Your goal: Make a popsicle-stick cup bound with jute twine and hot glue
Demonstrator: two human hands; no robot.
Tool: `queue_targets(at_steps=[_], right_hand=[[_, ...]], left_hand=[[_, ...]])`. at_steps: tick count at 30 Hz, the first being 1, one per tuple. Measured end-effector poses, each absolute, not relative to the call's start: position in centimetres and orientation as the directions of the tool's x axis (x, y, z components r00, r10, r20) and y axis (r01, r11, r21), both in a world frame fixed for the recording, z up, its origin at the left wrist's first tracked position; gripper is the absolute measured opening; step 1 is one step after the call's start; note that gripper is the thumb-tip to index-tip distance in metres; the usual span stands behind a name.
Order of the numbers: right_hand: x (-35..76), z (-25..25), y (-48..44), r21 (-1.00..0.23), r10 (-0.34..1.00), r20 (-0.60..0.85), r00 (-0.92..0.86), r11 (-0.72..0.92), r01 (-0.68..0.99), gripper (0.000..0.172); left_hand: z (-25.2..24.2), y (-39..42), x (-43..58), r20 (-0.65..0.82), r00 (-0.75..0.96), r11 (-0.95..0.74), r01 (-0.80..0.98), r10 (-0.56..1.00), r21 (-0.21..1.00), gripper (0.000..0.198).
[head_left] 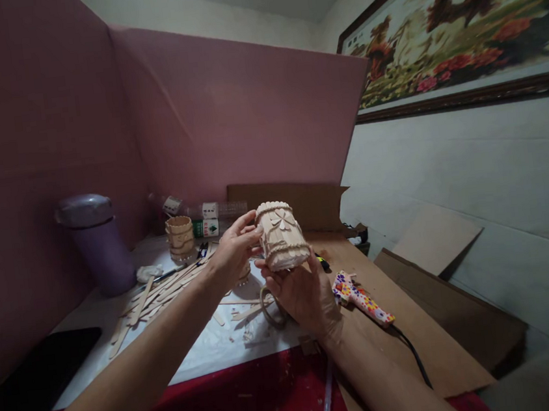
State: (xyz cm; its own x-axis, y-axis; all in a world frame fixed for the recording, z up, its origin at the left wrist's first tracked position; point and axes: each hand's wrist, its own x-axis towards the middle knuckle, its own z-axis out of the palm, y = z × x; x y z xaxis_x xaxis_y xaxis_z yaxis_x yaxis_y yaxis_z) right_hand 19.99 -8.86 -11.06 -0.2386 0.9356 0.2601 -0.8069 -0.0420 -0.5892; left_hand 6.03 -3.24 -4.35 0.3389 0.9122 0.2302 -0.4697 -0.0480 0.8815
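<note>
Pink panels [245, 117] stand behind a white sheet [206, 353], above which a wooden cup [278, 239] is held, long axis near upright, top leaning left, petal flower [282, 220] facing the wearer. The left hand [234, 247] grips its side with bent fingers; the right hand [306, 294], palm up, supports its base, fingers partly curled

Decorated cup [278, 239] held up, tilted, between two hands: left side gripped by left hand [236, 243], base supported from below by right hand [304, 297]. Petalled flower [282, 220] set on cup's side, between raised bands. Wooden sticks [166, 292] strewn on white sheet [197, 364], partly hidden by left forearm. Second cup [180, 237] stood behind sticks; purple tumbler [103, 256] placed farther left. Patterned glue gun [363, 299] laid on cardboard [420, 373], right of right hand. Framed picture [458, 42] hung on wall [496, 169].
</note>
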Motion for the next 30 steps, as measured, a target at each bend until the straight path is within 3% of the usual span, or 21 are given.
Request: queue_targets(at_steps=[4,7,11,16,22,30], right_hand=[[20.3,-10.9,-8.9,-0.585,0.923,0.244,-0.297,-0.104,-0.804,0.060],[20.6,-10.7,-9.0,-0.585,0.898,0.227,-0.377,-0.184,-0.790,0.060],[20.6,-10.7,-9.2,-0.627,0.872,0.234,-0.430,-0.203,-0.752,0.064],[20.0,-10.6,-9.1,-0.683,0.929,0.246,-0.275,-0.035,-0.730,0.063],[19.2,-10.6,-9.1,-0.718,0.933,0.353,-0.067,0.224,-0.659,0.073],[19.4,-10.8,-8.8,-0.683,0.944,0.325,-0.056,0.193,-0.705,0.051]], left_hand=[[-4.4,-3.2,5.9,0.263,0.344,-0.074,-0.476,0.901,0.877,0.054],[-4.4,-3.4,5.7,0.321,0.461,-0.041,-0.521,0.827,0.853,0.042],[-4.0,-3.8,5.5,0.332,0.526,0.035,-0.571,0.783,0.820,0.043],[-3.7,-3.5,5.4,0.244,0.407,-0.001,-0.512,0.880,0.859,0.043],[-4.3,-3.2,5.6,0.207,0.231,-0.128,-0.315,0.951,0.940,0.054],[-4.2,-3.0,5.6,0.202,0.276,-0.084,-0.384,0.940,0.919,0.053]])
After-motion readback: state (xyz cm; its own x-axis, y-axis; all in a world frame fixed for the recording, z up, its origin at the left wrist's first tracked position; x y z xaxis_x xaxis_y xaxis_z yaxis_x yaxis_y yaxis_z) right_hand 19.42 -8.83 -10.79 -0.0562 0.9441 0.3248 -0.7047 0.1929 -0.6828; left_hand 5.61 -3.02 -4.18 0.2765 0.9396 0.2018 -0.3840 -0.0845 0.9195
